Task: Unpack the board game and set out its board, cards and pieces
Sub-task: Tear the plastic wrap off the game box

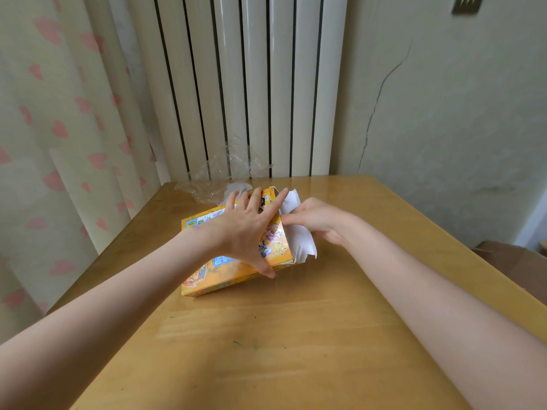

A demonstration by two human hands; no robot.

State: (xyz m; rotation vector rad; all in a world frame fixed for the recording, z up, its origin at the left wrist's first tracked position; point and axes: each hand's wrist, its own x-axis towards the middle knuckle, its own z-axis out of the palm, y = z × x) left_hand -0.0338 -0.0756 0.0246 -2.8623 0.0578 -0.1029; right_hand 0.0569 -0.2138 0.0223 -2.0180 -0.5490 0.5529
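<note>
Behind, I saw crumpled plastic wrap [217, 176]; my left hand [248, 229] pressed spread fingers on the game box [236, 267], hiding its lettering, while my right hand [316, 220] pinched white paper [303, 235].

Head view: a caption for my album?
Left hand steadies yellow box while right hand pulls its white flap.
</note>
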